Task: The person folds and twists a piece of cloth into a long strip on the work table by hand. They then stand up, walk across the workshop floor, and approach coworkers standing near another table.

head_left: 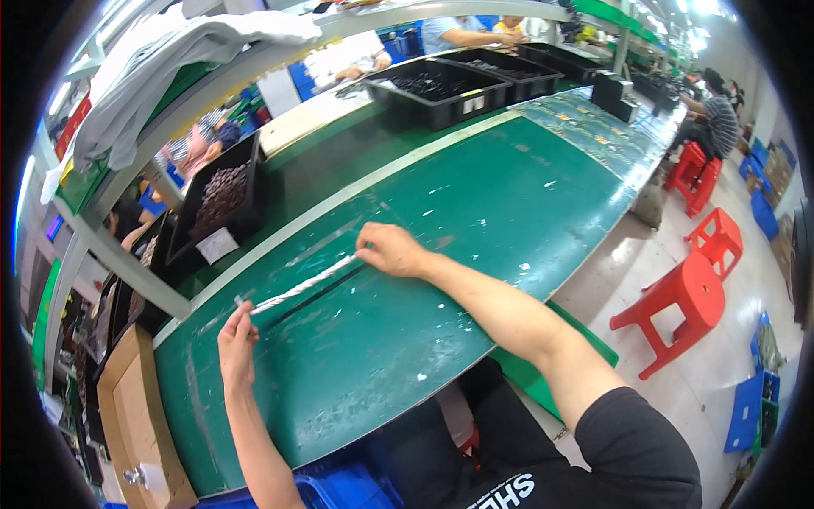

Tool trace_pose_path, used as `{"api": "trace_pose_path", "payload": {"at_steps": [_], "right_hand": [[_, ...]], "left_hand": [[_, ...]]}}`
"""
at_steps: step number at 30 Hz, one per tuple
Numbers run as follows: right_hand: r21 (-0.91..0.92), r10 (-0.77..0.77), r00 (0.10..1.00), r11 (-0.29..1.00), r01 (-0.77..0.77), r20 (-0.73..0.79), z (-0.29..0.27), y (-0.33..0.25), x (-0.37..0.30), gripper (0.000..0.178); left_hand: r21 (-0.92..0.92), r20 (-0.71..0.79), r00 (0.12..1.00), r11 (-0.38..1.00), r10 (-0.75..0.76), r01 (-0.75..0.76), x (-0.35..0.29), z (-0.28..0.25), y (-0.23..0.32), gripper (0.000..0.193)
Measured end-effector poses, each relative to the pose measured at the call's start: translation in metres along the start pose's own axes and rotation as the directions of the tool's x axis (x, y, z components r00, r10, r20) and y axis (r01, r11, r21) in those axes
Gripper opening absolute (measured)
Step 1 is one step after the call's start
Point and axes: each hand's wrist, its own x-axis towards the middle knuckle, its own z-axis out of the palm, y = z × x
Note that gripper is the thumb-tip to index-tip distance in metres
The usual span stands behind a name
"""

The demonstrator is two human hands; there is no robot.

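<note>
You hold a white twisted strand (307, 283), rope-like and slender, stretched nearly straight over the near-middle of the green surface (373, 360). Your hands are well apart, each clamped on the strand: the left hand (236, 343) pinches its lower-left end between thumb and fingers, and the right hand (392, 251) grips its upper-right end. A thin dark line runs alongside the strand; whether the strand touches the surface, you cannot tell from here. The surface is smooth and slightly glossy — scuffed, with pale flecks scattered about.

To your left stands an open cardboard tray (125, 407), brown and matt with folded walls. Beyond the pale rail, a rectangular black plastic bin (254, 191) is heaped with small brownish pieces. Farther off sits another black bin (437, 114). Soft grey cloth (140, 106) drapes over the frame — rumpled, loosely folded. Moulded red plastic stools (691, 293) stand on the pale floor at right.
</note>
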Motion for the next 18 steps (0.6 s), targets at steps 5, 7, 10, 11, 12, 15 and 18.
{"api": "trace_pose_path", "payload": {"at_steps": [5, 7, 10, 11, 12, 15, 18], "right_hand": [[0.045, 0.013, 0.999, 0.999, -0.011, -0.036, -0.007, -0.005, -0.002, 0.009], [0.027, 0.010, 0.998, 1.000, -0.008, -0.060, -0.010, -0.004, -0.003, 0.010], [0.022, 0.104, 0.995, 0.994, -0.104, -0.005, -0.014, -0.009, -0.001, 0.010], [0.023, 0.105, 0.994, 0.994, -0.105, -0.007, -0.015, -0.009, -0.001, 0.010], [0.025, 0.110, 0.994, 0.994, -0.110, -0.025, -0.014, -0.008, 0.000, 0.010], [0.020, 0.116, 0.990, 0.993, -0.115, -0.075, -0.015, -0.006, 0.000, 0.010], [0.003, 0.135, 0.981, 0.991, -0.136, -0.140, -0.015, 0.000, 0.001, 0.010]], "left_hand": [[0.648, 0.006, 0.939, 0.714, 0.345, -0.266, -0.001, 0.014, -0.014, 0.026], [0.708, 0.030, 0.940, 0.656, 0.340, -0.260, -0.002, 0.019, -0.014, 0.025], [0.738, 0.056, 0.932, 0.614, 0.359, -0.281, -0.006, 0.022, -0.013, 0.018], [0.749, 0.068, 0.938, 0.604, 0.340, -0.274, -0.006, 0.022, -0.012, 0.017], [0.749, 0.069, 0.938, 0.603, 0.340, -0.274, -0.006, 0.021, -0.013, 0.017], [0.722, 0.142, 0.943, 0.620, 0.301, -0.307, -0.007, 0.021, -0.014, 0.015], [0.708, 0.169, 0.970, 0.664, 0.174, -0.242, -0.011, 0.026, -0.004, 0.014]]}}
